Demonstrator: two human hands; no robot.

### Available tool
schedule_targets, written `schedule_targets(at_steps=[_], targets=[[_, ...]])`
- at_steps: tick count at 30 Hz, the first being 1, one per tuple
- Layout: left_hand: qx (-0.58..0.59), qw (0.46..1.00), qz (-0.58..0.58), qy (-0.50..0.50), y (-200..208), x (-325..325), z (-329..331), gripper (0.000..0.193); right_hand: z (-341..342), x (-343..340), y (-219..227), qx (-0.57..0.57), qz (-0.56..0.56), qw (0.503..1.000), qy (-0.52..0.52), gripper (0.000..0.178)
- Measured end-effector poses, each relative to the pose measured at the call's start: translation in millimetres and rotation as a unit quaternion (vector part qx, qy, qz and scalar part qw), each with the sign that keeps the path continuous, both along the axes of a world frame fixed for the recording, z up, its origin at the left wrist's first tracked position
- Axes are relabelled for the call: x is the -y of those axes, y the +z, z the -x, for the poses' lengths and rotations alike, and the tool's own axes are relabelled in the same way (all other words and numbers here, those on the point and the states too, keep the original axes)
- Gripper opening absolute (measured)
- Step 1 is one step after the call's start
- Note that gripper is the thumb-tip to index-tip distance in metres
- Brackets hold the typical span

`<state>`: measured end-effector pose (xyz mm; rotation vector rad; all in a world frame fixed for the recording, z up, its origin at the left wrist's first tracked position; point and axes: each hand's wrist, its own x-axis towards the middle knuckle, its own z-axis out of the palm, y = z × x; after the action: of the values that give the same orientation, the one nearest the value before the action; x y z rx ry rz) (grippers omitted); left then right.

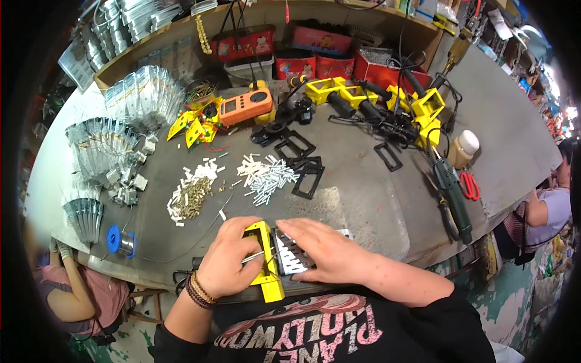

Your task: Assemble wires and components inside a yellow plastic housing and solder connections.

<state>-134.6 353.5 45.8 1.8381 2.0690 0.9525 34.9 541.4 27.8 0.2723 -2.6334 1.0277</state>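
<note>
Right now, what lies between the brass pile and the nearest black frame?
A heap of silver and white pins, with a few loose brass bits on the pile's side, as the head view shows.

a grey worktop (369, 190) spreads under many small parts. on its left lie fanned bundles of silvery strips (103, 142), pale little blocks (125, 184) and a blue-flanged wire spool (123, 243). mid-bench are piles of brass pieces (190, 196) and silvery pins (270, 181), near black rectangular frames (305, 162). farther right are yellow housings (327, 89), a light-capped jar (464, 150), red-handled scissors (469, 186) and a dark green tool (452, 196)
</note>
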Motion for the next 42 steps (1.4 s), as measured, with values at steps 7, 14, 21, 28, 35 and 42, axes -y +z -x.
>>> schedule_targets(at_steps=[7, 14, 21, 28, 35, 42], targets=[[-0.003, 1.000, -0.030, 0.008, -5, -4, -2, 0.010, 53, -57, 15, 0.032, -0.166, 0.981, -0.099, 0.030], [-0.022, 0.997, -0.062, 0.048, -30, 3, 0, 0.005, 136, -55, -26, -0.017, -0.370, 0.915, -0.158, 0.010], [-0.079, 0.997, 0.006, -0.005, -1, -6, -7, 0.022, 124, -60, -36, -0.189, -0.398, 0.883, -0.160, 0.011], [-0.040, 0.997, -0.044, 0.048, -19, 9, -2, 0.006, 51, -27, -11, -0.122, 0.057, 0.990, -0.049, 0.018], [-0.048, 0.998, -0.048, 0.000, -6, -10, -17, 0.009, -16, -4, 4, -0.096, 0.015, 0.984, -0.146, 0.017], [-0.041, 0.998, -0.027, 0.034, -3, -2, -22, 0.010, 4, 15, 2, -0.070, -0.064, 0.976, -0.195, 0.013]])
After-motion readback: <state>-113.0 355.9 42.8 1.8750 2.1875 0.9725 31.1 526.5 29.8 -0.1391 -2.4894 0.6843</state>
